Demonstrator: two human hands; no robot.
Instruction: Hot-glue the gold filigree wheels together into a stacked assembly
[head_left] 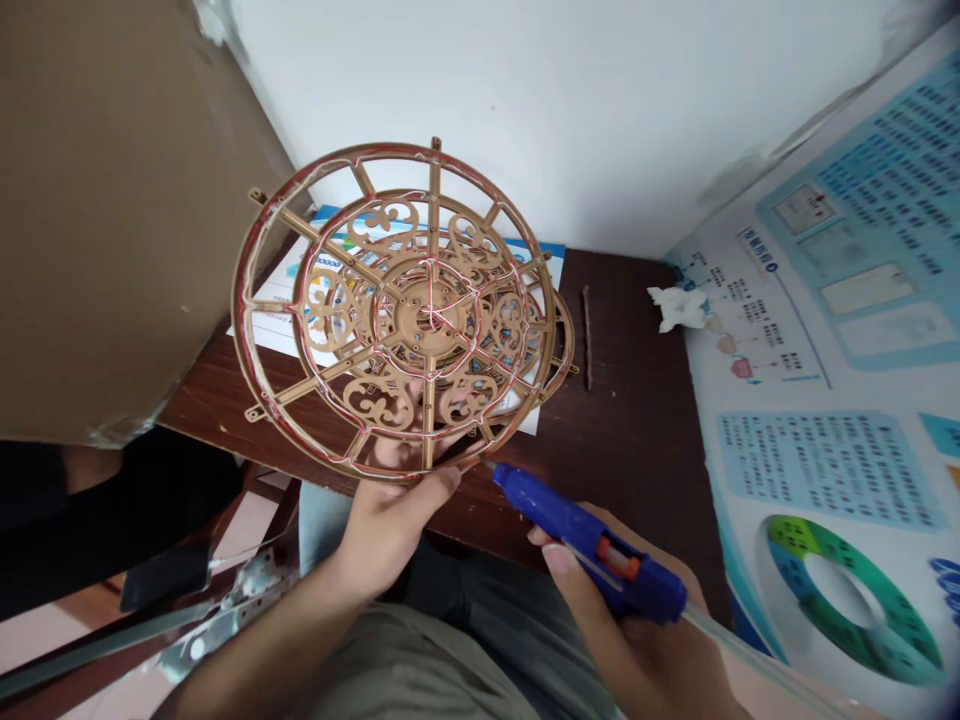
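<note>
My left hand (397,510) grips the lower rim of a round, gold-brown openwork frame (429,320), thumb on the near side and fingers behind it. The frame is tilted up toward me, with rings, spokes and scroll ornaments. Red and white wires run along its rings and meet near the hub. In my right hand (600,600) is a blue hot glue gun (592,540) with a clear glue stick (750,645) out of its back. The gun's nozzle points at the lower right of the rim, touching or very close to it; I cannot tell which.
Behind the held frame, a similar frame (566,340) lies over printed sheets (281,325) on the dark brown table (637,400). A thin brown stick (587,338) and a small white object (677,308) lie to the right. Printed panels (817,480) stand at right, a brown board (112,200) at left.
</note>
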